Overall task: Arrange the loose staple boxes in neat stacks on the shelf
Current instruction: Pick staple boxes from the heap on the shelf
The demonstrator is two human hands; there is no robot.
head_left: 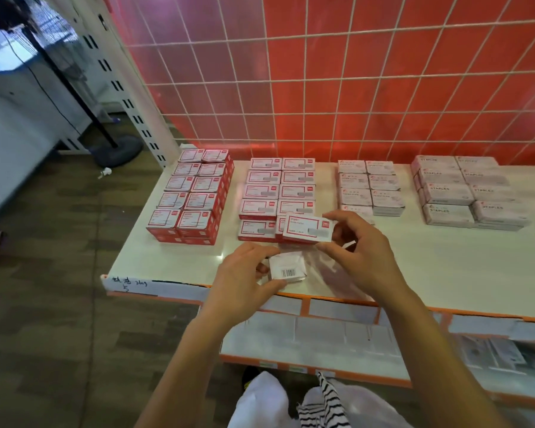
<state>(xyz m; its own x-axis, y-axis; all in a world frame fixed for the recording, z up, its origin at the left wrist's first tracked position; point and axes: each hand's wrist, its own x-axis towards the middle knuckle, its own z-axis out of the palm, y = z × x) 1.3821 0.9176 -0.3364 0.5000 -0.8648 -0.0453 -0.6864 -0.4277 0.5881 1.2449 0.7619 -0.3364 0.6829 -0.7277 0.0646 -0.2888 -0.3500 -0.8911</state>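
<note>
My right hand pinches a red-and-white staple box by its right end, thumb on the near edge and fingertips on the far edge. Its label faces up. The box hangs just over the front right corner of the red-and-white block, the two-column group of matching boxes on the white shelf.

The box's long axis runs left to right, the same way as every box in that block. I judge that it only has to go down and a touch away from me to square up with the front row. The right hand is plainly the nearer one for that.

My left hand is nearer to me than the block, just in front of its front edge. Its thumb and fingers are curled round a barcoded white box, which is held clear of the shelf with the barcode facing up.

The print on the held box and the red logo in its corner are too blurred to read. To the right of the block sit pale boxes whose wording looks like "paper clips". Further right again are boxes clearly marked STAPLES. To the block's left stands a taller red stack. The handwriting on the shelf's front label, left of the block, I can't make out.
</note>
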